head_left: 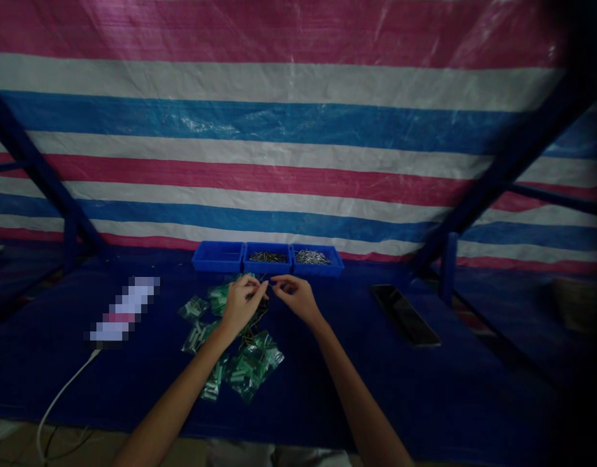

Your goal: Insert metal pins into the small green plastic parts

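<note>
Beside plastic packets (253, 372), likely light, slippery and best edge-held, left hand (242, 302) and right hand (298, 298) pinch narrowly, anything held indiscernible.

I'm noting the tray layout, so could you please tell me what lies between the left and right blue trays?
In the head view, a middle blue tray of small brassy pieces sits between the left tray and the right tray.
</note>
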`<state>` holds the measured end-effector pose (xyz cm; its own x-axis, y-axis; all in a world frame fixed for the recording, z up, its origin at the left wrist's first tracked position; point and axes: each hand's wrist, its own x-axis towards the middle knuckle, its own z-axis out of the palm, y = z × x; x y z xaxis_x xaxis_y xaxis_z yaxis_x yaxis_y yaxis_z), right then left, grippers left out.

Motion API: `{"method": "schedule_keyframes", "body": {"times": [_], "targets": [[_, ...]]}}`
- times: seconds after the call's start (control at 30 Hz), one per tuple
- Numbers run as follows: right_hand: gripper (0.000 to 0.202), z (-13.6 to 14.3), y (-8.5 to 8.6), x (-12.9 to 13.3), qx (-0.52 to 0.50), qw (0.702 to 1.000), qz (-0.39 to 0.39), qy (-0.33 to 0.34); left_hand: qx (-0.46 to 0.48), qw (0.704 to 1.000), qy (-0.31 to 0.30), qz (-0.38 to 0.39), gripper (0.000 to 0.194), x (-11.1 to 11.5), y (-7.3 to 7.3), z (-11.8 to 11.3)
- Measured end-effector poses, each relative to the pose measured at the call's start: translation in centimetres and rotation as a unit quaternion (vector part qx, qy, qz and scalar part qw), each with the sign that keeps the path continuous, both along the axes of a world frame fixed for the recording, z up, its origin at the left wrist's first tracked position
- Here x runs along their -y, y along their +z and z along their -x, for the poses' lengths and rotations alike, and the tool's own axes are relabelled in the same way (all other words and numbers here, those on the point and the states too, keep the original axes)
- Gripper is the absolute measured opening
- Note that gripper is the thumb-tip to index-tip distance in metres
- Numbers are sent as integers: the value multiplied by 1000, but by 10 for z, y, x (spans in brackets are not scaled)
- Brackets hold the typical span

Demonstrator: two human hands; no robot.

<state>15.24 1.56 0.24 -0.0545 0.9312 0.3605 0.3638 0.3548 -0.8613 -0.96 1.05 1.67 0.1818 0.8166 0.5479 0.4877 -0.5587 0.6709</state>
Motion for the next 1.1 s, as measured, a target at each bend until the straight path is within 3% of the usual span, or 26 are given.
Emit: {"method": "schedule_keyframes", "body": {"times": [0.17, 0.43, 0.67, 0.87, 1.1], "targets": [[32, -1, 9, 1, -162, 985, 50, 18, 96, 994, 5, 58, 22, 2, 5, -1], [27, 11, 18, 10, -208, 963, 124, 121, 188, 975, -20, 116, 16, 1, 9, 2], [30, 18, 26, 13, -202, 958, 159, 128, 198, 977, 15, 74, 13, 2, 12, 2], [32, 28, 29, 4, -252, 957, 135, 50, 179, 983, 22, 47, 13, -2, 9, 6], [27, 24, 10, 4, -220, 964, 138, 50, 167, 984, 28, 61, 16, -6, 0, 6]]}}
